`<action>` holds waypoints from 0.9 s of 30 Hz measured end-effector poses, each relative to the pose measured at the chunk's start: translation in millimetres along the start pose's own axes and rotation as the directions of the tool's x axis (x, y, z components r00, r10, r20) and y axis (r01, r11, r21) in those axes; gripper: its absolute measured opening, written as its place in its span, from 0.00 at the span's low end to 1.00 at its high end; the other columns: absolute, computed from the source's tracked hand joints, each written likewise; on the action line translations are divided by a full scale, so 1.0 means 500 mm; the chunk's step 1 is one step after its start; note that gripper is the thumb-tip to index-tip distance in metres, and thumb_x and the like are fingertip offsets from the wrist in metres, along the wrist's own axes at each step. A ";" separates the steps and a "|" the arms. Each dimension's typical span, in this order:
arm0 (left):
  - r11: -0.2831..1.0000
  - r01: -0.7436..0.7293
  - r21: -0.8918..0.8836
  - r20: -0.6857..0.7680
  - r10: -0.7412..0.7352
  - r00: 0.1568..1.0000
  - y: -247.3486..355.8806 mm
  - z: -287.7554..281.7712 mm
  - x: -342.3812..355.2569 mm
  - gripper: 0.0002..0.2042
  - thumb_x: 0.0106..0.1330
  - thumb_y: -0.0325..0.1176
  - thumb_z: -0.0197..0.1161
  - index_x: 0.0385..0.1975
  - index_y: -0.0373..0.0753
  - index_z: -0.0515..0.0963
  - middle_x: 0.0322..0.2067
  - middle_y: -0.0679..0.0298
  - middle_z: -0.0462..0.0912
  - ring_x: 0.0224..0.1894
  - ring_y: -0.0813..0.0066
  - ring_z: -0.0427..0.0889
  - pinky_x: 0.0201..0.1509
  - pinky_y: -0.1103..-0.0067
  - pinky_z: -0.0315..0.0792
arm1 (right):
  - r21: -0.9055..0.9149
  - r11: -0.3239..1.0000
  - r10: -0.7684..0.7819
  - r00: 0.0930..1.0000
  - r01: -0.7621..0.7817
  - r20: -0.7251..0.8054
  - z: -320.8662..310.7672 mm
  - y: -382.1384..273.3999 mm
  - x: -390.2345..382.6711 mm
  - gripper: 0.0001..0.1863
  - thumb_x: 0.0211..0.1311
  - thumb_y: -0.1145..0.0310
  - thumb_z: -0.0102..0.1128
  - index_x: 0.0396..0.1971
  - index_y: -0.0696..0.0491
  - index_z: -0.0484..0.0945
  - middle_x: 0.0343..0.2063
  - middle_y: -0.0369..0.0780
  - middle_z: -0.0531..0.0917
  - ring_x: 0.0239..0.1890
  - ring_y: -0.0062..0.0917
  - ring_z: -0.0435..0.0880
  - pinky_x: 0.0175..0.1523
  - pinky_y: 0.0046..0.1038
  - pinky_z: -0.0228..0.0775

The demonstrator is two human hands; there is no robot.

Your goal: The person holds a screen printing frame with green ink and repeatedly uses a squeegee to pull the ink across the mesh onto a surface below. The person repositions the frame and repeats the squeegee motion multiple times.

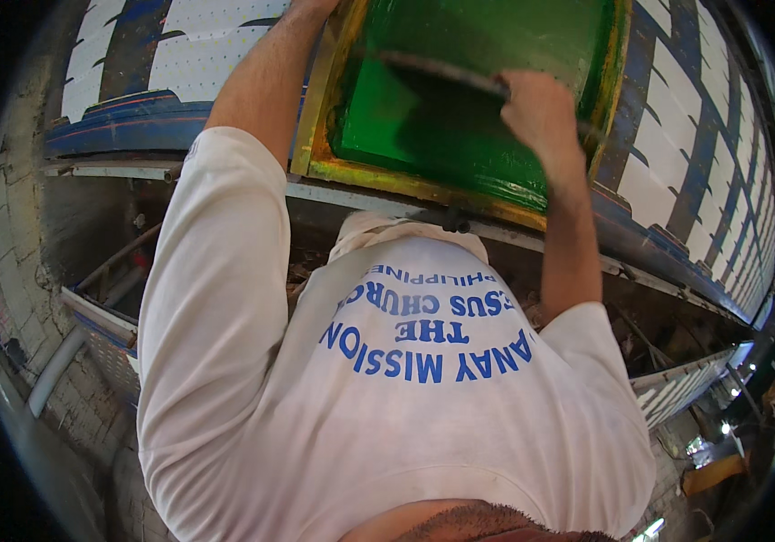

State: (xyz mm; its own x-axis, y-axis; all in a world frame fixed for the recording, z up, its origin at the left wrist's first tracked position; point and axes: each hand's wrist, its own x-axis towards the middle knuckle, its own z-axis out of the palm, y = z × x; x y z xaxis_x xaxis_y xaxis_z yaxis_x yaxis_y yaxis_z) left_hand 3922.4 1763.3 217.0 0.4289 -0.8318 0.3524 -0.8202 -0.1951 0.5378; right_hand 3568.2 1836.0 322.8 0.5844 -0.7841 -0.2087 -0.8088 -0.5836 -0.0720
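Observation:
In front of me lies a screen-printing frame (317, 135) with wooden sides stained yellow and green. Its mesh (374, 126) is green, with wet-looking green ink along the near edge. My right hand (539, 107) is closed around one end of a squeegee (437, 70), a long dark blade slightly blurred by motion. It is tilted over the mesh, crosses from the hand toward the upper left, and has a dark patch below it. My left arm (265, 81) reaches forward beside the frame's left side. The left hand is cut off at the top edge, its fingers hidden.
White printed pieces (197, 59) lie in rows on a dark blue table to the left, and more white pieces (667, 135) line the right. A metal rail (315, 191) runs along the near table edge. Below it are open shelves (98, 312) and a block-paved floor.

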 end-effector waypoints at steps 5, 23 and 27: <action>0.996 0.003 -0.085 -0.003 -0.003 1.000 0.006 -0.006 -0.004 0.20 0.77 0.45 0.52 0.38 0.33 0.84 0.38 0.39 0.88 0.44 0.36 0.86 0.51 0.50 0.80 | 0.146 0.984 0.097 0.995 -0.098 0.020 0.036 -0.119 -0.181 0.23 0.50 0.76 0.69 0.50 0.49 0.87 0.46 0.42 0.90 0.51 0.42 0.88 0.53 0.44 0.82; 0.995 0.010 -0.099 0.147 0.005 0.989 0.003 -0.018 0.001 0.27 0.60 0.53 0.75 0.46 0.35 0.81 0.41 0.44 0.89 0.47 0.45 0.88 0.52 0.58 0.81 | 0.155 0.979 0.109 0.980 -0.135 0.165 0.024 -0.132 -0.238 0.27 0.50 0.80 0.65 0.54 0.49 0.86 0.50 0.42 0.89 0.52 0.40 0.88 0.56 0.42 0.81; 0.997 0.080 -0.020 0.155 -0.076 0.985 0.002 -0.018 0.007 0.27 0.58 0.53 0.77 0.41 0.33 0.83 0.38 0.45 0.89 0.43 0.46 0.89 0.48 0.59 0.81 | 0.278 0.960 0.017 0.999 -0.028 0.041 0.063 -0.143 -0.296 0.29 0.51 0.80 0.66 0.58 0.55 0.83 0.58 0.44 0.85 0.59 0.39 0.85 0.61 0.41 0.78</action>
State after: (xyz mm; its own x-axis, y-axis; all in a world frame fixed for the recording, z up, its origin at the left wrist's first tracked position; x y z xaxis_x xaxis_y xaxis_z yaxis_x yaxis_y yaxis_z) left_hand 3926.3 1764.8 225.5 0.4262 -0.8849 0.1877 -0.7757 -0.2507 0.5792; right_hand 3537.4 2000.2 328.3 0.5671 -0.7849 -0.2495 -0.8111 -0.4796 -0.3348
